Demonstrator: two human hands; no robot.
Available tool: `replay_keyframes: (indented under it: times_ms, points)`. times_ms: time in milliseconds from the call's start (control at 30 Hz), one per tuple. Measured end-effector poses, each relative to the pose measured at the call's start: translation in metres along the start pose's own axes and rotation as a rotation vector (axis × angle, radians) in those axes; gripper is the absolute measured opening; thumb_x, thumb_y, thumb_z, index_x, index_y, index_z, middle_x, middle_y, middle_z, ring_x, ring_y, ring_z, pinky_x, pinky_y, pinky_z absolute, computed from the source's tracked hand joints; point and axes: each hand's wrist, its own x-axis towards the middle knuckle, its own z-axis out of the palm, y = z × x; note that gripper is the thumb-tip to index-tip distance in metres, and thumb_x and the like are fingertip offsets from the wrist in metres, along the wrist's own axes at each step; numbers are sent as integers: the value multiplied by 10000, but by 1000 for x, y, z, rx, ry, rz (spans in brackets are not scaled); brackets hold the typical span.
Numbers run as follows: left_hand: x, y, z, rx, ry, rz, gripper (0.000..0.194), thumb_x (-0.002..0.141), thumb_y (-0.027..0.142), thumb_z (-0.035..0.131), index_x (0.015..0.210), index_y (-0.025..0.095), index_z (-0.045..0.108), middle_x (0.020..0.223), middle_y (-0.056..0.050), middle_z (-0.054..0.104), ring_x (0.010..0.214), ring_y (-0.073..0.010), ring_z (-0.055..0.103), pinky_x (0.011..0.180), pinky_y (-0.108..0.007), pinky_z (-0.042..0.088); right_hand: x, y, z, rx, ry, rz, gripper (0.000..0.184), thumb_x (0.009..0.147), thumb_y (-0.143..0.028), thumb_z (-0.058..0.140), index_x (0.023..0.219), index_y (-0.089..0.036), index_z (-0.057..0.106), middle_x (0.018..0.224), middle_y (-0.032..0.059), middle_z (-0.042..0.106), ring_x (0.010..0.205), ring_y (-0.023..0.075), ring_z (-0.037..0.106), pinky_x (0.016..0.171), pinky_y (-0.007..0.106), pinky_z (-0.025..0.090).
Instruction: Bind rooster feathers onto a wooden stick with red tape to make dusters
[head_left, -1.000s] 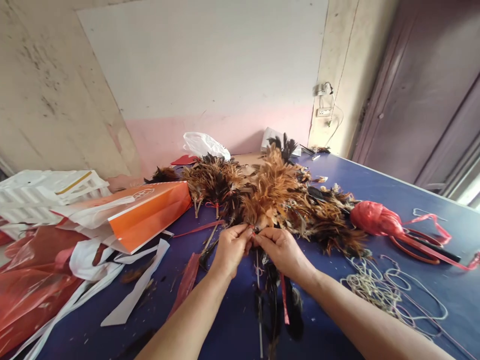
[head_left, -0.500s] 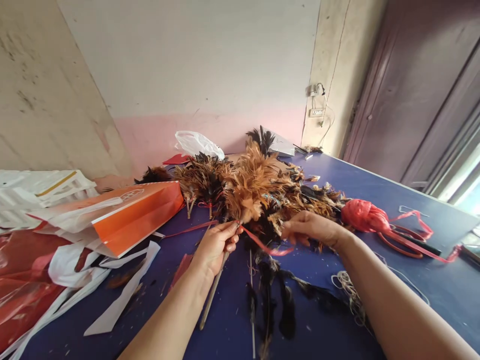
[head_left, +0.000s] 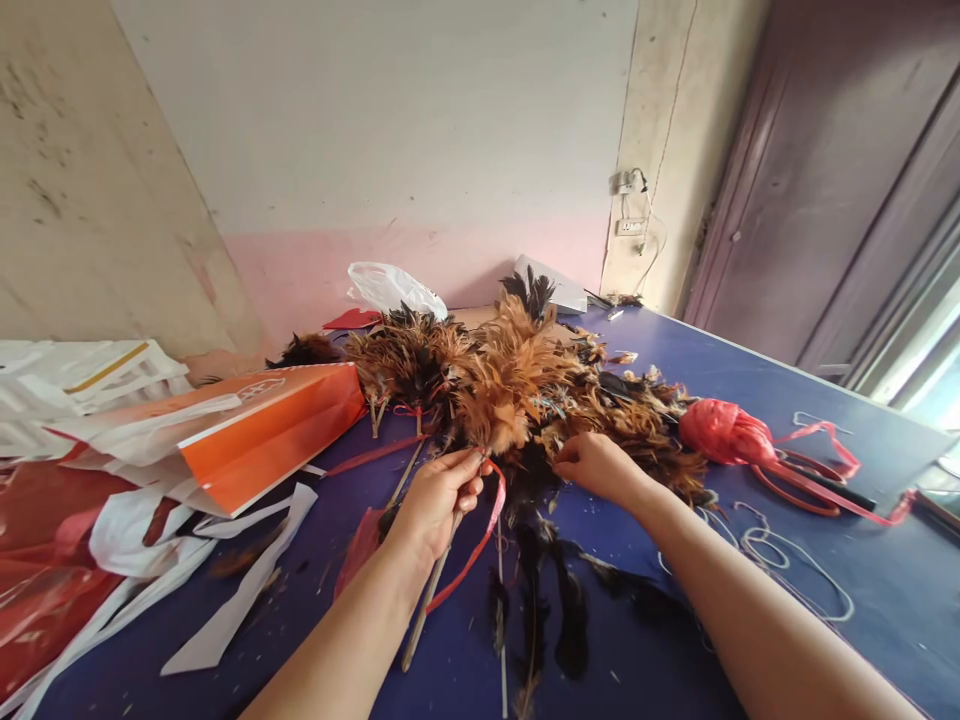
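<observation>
The left hand (head_left: 437,497) is pinching a thin wooden stick (head_left: 429,592) with a fluffy orange feather bundle (head_left: 501,398) at its far end; a glossy red ribbon (head_left: 471,548) is hanging under it. The right hand (head_left: 598,464) is pinching soft brown feathers (head_left: 645,425) just beyond, on the blue counter (head_left: 750,380).

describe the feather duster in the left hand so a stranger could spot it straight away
On the blue table, a heap of brown and black feathers lies against the pink wall. At its near edge the left hand grips one feather duster by a thin wooden stick. Unlike its neighbours, it is lifted, with a loose red ribbon trailing from its neck.
</observation>
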Motion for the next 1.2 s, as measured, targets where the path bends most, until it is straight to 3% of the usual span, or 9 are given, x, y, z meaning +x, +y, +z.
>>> replay_keyframes:
  times_ms: [133,267,367,467,533,633,800,1000,1200]
  points:
    - [-3,-1,4,52,26,42,217,558,200,755,708,73,664,611,-49,586,452,-36,417,357,-138,206,-2,-6,11,10,33,62,106,616,-209,614,682,-164,683,747,79,644,760,203,562,645,278,370]
    - [-4,-2,5,54,48,69,258,539,225,763,727,76,667,619,-53,592,458,-41,421,367,-149,205,-1,-8,4,155,-39,78,116,679,-224,543,599,-155,590,592,31,578,517,114,483,495,235,344]
    - [-3,-3,4,41,76,85,268,529,224,762,731,77,664,608,-53,593,460,-44,425,372,-148,206,-3,-15,-11,652,-98,100,201,759,-316,489,633,-164,526,590,-8,541,387,51,330,378,197,243]
    - [-2,-3,3,30,86,83,287,514,234,769,727,75,659,596,-49,591,453,-42,418,371,-146,197,-11,-28,-23,1296,-221,37,229,688,-330,627,604,-148,517,577,-27,516,376,19,266,360,175,182]
    - [-1,-4,4,25,77,66,305,501,246,779,722,76,657,596,-46,591,447,-39,414,369,-146,194,-20,-41,-25,1431,-320,-39,236,655,-333,687,613,-139,559,541,-24,512,393,27,313,371,172,216]
    - [-2,-5,6,31,59,60,307,492,260,790,702,83,653,582,-29,580,435,-36,406,369,-149,190,-34,-62,-16,1339,-382,-81,236,649,-345,713,698,-130,628,575,4,564,495,72,459,450,190,339]
    - [-5,-8,11,73,15,97,265,541,303,775,640,100,635,452,45,449,388,-28,333,372,-170,167,-48,-85,11,945,-224,-81,192,676,-303,677,750,-131,636,643,2,598,551,80,493,497,191,389]
    - [-9,-7,13,100,5,102,266,561,323,766,646,99,650,463,37,456,409,-40,348,382,-176,161,-43,-79,22,971,-359,28,222,706,-355,615,771,-147,575,565,-26,537,386,58,428,332,175,283]
    - [-7,-5,9,12,7,60,284,533,246,785,743,96,667,665,-18,563,450,-28,401,371,-146,166,-34,-70,18,1047,-191,135,302,653,-424,668,662,-153,537,381,-119,240,350,23,177,348,182,143]
